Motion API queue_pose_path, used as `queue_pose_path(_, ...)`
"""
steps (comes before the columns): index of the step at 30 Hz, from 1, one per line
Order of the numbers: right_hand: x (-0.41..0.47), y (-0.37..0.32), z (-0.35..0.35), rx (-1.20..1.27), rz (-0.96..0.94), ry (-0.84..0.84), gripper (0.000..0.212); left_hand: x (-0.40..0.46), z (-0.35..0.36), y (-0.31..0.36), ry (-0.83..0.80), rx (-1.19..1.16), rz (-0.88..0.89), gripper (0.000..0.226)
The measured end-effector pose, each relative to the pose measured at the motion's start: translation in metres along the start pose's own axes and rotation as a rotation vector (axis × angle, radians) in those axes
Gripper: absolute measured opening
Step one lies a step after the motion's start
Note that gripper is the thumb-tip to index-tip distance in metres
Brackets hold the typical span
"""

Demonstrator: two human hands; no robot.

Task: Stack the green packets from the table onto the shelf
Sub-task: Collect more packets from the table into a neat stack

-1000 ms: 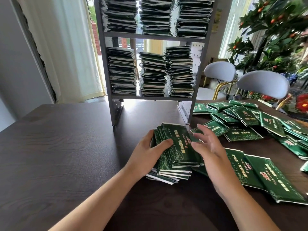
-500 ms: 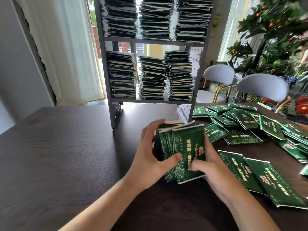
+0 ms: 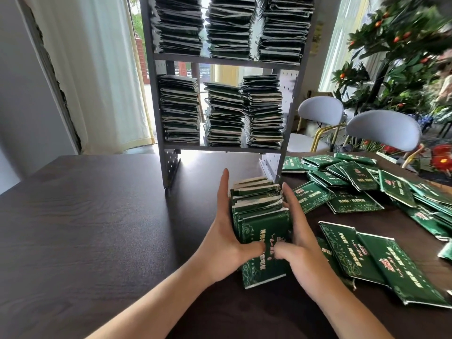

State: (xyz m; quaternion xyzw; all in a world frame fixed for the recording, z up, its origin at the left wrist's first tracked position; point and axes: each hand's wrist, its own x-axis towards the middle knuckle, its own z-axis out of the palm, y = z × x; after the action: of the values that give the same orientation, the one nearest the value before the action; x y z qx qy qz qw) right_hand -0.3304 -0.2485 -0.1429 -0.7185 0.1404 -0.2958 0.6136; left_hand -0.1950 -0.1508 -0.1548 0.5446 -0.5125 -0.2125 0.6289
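Two tiers of a grey shelf [image 3: 220,60] stood at the far side of the dark bench [image 3: 85,216], each tier carrying three tall stacks of green packets. Right of it, loose packets [image 3: 354,182] lay scattered over the bench, with two grey chairs [image 3: 381,130] and an orange-fruited plant [image 3: 396,45] behind. Near the front, a bundle of packets [image 3: 259,216] stood on edge on the bench, pressed between both palms: the left hand [image 3: 225,238] and right hand [image 3: 300,243] clasped its sides, fingers extended along them, thumbs curled over its near face.
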Motion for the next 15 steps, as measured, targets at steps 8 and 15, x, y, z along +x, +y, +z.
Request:
queue_pose_path(8,-0.0009,0.0029,0.001,-0.041,-0.049,0.059,0.1,0.0034,-0.0073,-0.0038,-0.048,-0.02,-0.055,0.139)
queue_pose_path(15,-0.0001,0.0023,0.0,0.031,0.014,-0.054,0.114,0.0052,-0.0071,-0.0021,-0.099,-0.017,-0.097,0.123)
